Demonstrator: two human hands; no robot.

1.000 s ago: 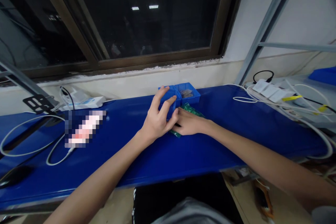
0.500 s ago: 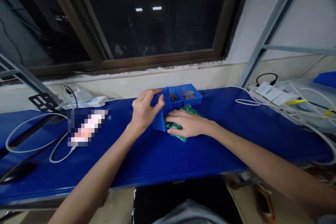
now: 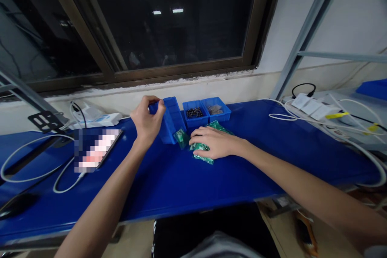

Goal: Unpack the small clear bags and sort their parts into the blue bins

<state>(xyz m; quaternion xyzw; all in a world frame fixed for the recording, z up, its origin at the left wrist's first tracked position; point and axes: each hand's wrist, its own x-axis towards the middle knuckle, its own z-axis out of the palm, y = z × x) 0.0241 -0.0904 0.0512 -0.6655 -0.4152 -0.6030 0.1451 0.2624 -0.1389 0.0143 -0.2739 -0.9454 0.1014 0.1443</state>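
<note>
1. Worktop (image 3: 211, 187): blue, with its near edge running across the lower part of the view. Bare surface lies between that edge and both hands, and also to the right of the work, as far as the white cable (image 3: 282, 117).
2. Left side is tighter: phone (image 3: 99, 149) near the left forearm, mouse (image 3: 19, 204) farther out by the near edge. Behind the work, the wall (image 3: 169, 90) stands close beyond the bins.
3. Left hand (image 3: 147, 120): thumb and fingers clamped on the upper edge of the tilted bin (image 3: 175, 115).
4. Right hand (image 3: 215, 142): palm down over the green packets (image 3: 205, 159), thumb apart from the fingers, touching the packets on the worktop.
5. Tilted bin: plain blue, left of the packets, tipped on its side. A loose packet (image 3: 180, 138), green and glossy, lies at its lower right corner, just beside the right fingertips.
6. Green packets: shiny, crinkled film; contents partly hidden by the hand.
7. Beyond them, side by side: parts bin (image 3: 196, 122), upright, holding small dark pieces; right bin (image 3: 223, 117), upright, holding greyish pieces too small to identify.
</note>
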